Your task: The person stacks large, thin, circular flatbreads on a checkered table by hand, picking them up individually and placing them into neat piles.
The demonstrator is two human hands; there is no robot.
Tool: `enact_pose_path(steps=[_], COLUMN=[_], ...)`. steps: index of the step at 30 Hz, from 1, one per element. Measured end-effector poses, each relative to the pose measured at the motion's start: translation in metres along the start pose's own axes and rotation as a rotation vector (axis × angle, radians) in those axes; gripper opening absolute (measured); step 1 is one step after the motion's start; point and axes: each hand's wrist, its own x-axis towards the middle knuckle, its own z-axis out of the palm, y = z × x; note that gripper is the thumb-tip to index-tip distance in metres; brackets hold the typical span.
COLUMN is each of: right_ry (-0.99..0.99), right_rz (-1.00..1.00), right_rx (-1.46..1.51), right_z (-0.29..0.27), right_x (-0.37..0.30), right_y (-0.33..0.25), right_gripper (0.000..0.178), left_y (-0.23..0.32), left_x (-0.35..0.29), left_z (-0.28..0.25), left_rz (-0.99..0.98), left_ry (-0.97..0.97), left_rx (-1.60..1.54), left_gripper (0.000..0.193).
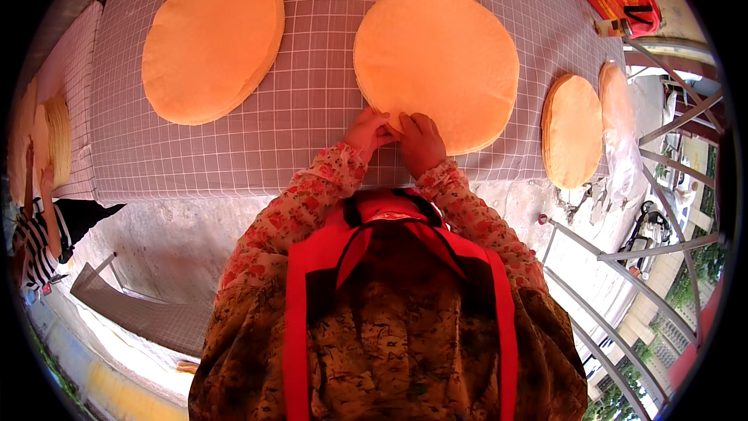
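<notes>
A stack of large, thin, round yellow flatbreads [436, 54] lies in front of me on the table. At its near edge my left hand [368, 131] has its fingertips pressed together on the rim of a flatbread. Close beside it, my right hand [421, 143] is closed on the same edge, fingers curled and thumb side toward the left hand. The hands nearly touch each other. How many layers the fingers pinch is hidden.
The table has a grey checked cloth [319, 54]. A second flatbread stack [214, 43] lies left, a smaller-looking one [573, 131] right, beside a plastic-wrapped stack [615, 109]. A red bag [619, 0] lies at far right. Another person's arm [51, 210] is at far left; metal rails [623, 281] stand right.
</notes>
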Motion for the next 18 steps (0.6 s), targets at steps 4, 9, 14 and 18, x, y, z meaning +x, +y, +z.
enact_pose_path(steps=[4, 9, 14, 18], right_ry=[0.087, 0.062, 0.109, 0.035], right_rz=[-0.016, -0.007, 0.017, 0.205], right_rx=[0.151, 0.325, 0.416, 0.525], right_z=[-0.005, -0.01, -0.019, -0.038], right_x=[-0.004, -0.009, -0.016, -0.049], right_y=[0.004, 0.014, 0.015, 0.016], right_gripper=[0.039, 0.037, 0.033, 0.028], left_y=[-0.005, -0.006, -0.013, -0.008], left_x=[0.003, 0.003, 0.01, 0.007], left_z=[0.004, 0.01, 0.009, 0.019], left_rz=[0.015, 0.022, 0.07, 0.058], left_ry=[0.069, 0.12, 0.222, 0.262], left_rx=[0.118, 0.198, 0.216, 0.181], left_gripper=[0.028, 0.028, 0.028, 0.029])
